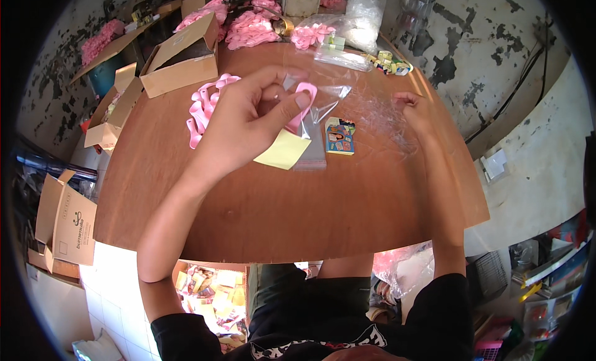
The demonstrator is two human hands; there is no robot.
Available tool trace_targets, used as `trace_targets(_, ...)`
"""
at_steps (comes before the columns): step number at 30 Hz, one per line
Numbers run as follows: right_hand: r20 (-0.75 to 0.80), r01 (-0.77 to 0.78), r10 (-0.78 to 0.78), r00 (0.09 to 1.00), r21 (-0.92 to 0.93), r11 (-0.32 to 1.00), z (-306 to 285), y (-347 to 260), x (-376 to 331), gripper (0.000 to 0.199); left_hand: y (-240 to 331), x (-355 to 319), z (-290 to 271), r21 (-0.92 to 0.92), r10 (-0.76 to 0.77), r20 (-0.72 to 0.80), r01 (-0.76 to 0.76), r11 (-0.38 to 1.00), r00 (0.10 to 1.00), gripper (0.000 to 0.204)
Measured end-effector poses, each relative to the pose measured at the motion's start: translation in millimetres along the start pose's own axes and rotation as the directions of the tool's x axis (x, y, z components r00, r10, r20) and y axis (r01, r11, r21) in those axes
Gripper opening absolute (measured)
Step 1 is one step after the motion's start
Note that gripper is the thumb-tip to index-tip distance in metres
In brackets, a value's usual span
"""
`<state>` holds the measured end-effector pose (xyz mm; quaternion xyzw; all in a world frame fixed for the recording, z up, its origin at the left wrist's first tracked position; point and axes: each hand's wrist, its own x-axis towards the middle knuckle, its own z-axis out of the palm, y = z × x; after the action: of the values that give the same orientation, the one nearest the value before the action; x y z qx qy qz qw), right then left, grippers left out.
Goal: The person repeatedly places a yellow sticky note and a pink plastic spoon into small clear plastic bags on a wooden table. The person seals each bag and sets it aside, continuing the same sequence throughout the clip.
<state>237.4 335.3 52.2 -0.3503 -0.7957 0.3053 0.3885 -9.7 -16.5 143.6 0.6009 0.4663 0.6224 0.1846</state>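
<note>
Held over the middle of the table, my left hand (251, 109) is closed, thumb against fingers, on a small pink piece (304, 95) with a rounded end. A clear plastic bag (329, 100) shows around and beside that piece. Beneath the hand are a pale yellow paper (284, 150) and flat clear bags (315, 151). To their right lies a small stack of colourful printed cards (339, 137). My right hand (415, 109) is farther right, fingers curled in a pinch; what they hold, if anything, is hidden. Thin, clear plastic scraps (382, 115) lie beside it.
Several pink pieces (202, 109) lie in a row left of my left hand. An open cardboard box (180, 63) sits at the table's far left. Pink bundles (251, 30), a clear bag of pale material (363, 22) and folded cards (391, 64) line the back.
</note>
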Motion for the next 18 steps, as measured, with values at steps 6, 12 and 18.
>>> trace_targets(6, 0.228, -0.097, -0.025, 0.973, 0.505, 0.857, -39, -98, -6, 0.025, -28, -31, 5, -0.137, -0.241, 0.123, 0.257, 0.956, 0.963, 0.023)
trace_targets(12, 0.35, -0.21, 0.03, 0.936, 0.489, 0.847, -22, -43, 9, 0.024, -79, -46, 5, -0.16, -0.266, 0.123, 0.284, 0.945, 0.956, 0.022)
trace_targets(18, 0.1, 0.022, 0.014, 0.995, -0.344, 0.939, -3, 8, 20, 0.024, -84, -55, 13, -0.271, -0.275, -0.015, 0.261, 0.927, 0.961, 0.014)
